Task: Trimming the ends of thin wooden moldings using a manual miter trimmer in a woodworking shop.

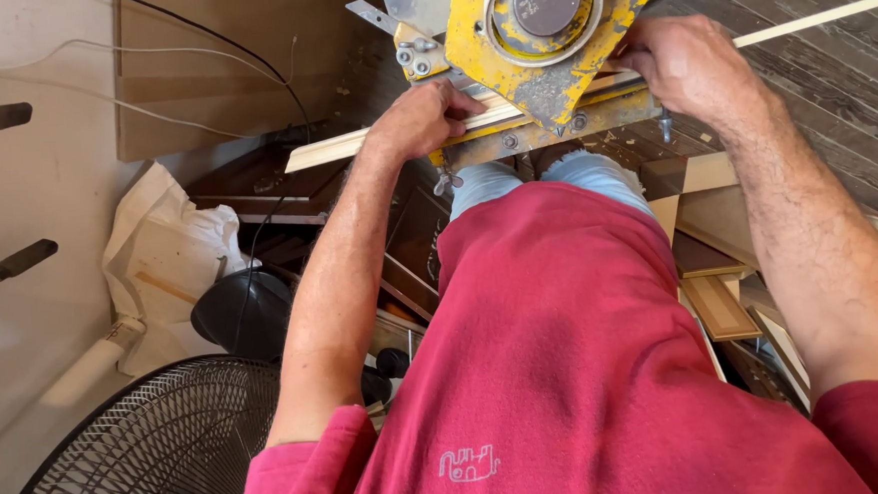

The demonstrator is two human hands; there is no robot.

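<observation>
A worn yellow metal cutting machine with a round grey disc on top stands in front of me. A long pale wooden strip runs across it from left to upper right. My left hand presses down on the strip just left of the machine, fingers curled over it. My right hand grips the strip at the machine's right side, where it leaves toward the upper right.
A black fan grille sits lower left, with a white crumpled sheet and black cables beside it. Wood offcuts and frame pieces are stacked to the right. Dark floorboards lie beyond.
</observation>
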